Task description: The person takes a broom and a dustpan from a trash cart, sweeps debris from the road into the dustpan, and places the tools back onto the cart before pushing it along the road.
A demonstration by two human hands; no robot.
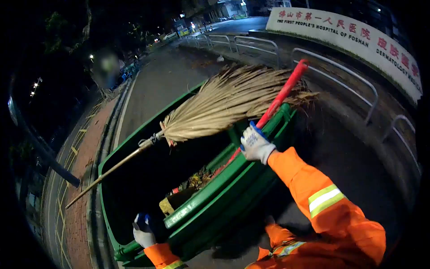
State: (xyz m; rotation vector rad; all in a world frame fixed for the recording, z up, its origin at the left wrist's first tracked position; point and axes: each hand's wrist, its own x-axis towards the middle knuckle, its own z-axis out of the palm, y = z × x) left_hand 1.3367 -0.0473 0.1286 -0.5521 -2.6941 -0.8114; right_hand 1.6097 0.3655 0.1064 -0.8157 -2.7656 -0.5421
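Note:
A large green wheeled bin (233,179) stands open in front of me, with leaves and litter (195,180) inside. My right hand (256,143), in a white and blue work glove, is closed around a red pole (286,87) that slants down into the bin. My left hand (143,231), gloved alike, is at the near left end of the bin, with its fingers raised and seemingly apart; the dark hides part of them. A broom of dried palm fronds (224,105) lies across the bin, its wooden handle (109,172) jutting out left. A yellowish piece (166,206) shows low inside.
Metal railings (336,69) run along the right, below a white hospital sign (340,33). To the left are a curb (96,210) and a brick strip (79,215). A leaning dark post (49,157) stands beyond. The road (156,80) continues ahead, with a blurred figure (106,71) near the curb.

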